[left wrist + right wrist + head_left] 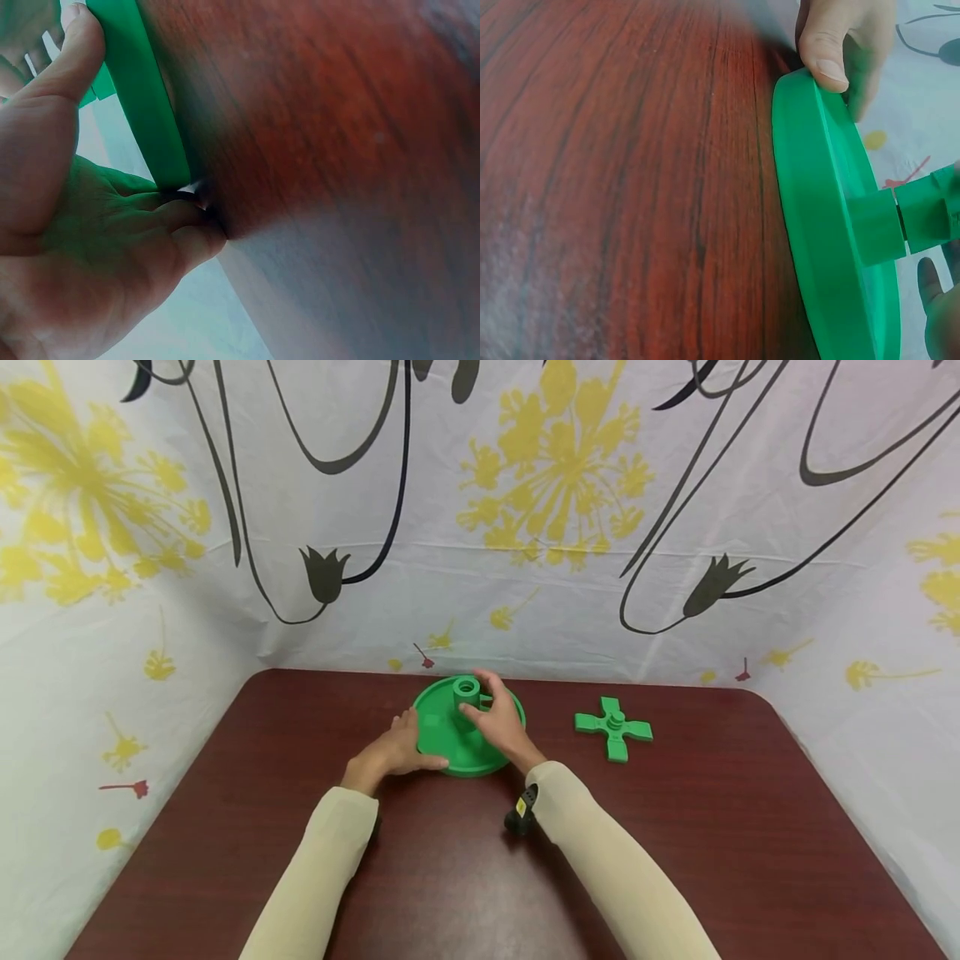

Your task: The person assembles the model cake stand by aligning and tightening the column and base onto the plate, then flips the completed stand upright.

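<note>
A round green dish with a raised rim [442, 745] lies flat near the table's far edge. From its middle rises a short green post [875, 227]. Atop the post is a hollow green cylinder piece [466, 690], with a thin gap between the two in the right wrist view. My right hand [499, 723] holds this cylinder piece between thumb and fingers. At the dish's left side, my left hand [399, 748] grips the rim, its thumb over the near edge and its fingers along the outer wall.
A green cross-shaped piece with a central knob [615, 724] lies on the dark red-brown table [465, 877], right of the dish. Behind the table hangs a white cloth [420, 585] with yellow and grey flower prints.
</note>
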Demonstrator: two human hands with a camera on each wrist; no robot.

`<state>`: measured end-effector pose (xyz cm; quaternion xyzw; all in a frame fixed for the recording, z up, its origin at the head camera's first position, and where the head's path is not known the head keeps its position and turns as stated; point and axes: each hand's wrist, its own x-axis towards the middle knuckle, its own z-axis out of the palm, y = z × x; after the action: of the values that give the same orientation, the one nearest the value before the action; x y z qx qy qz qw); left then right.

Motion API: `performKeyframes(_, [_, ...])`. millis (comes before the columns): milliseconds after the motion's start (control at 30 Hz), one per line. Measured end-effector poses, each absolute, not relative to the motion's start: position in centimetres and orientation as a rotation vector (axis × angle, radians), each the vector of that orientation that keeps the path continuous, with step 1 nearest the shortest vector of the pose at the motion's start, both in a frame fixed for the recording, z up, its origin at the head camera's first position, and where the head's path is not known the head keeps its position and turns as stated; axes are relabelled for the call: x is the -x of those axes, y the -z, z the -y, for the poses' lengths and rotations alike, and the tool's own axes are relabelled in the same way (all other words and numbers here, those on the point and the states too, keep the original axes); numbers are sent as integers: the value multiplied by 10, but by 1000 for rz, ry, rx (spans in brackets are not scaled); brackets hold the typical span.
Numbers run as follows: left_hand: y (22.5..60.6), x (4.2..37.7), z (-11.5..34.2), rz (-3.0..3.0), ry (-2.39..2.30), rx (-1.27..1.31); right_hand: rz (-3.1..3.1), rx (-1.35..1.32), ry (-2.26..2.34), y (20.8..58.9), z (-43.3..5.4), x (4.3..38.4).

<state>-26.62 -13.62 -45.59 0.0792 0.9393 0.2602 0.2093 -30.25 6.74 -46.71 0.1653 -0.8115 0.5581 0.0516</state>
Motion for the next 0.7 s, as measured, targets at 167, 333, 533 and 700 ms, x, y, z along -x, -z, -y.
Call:
performKeyframes(167, [456,266,136,-2620,-717,-206,2501,-463,-1664,466,-67,302])
performKeyframes(333, [457,266,135,-2624,-709,-196,2545,-458,-1641,464,-69,302])
performKeyframes(533, [455,265,136,-2608,-716,-198,2558,-514,-1678,463,-73,301])
performKeyframes(700, [454,266,137,-2603,-719,-209,2554,-540,-1667,462,-75,302])
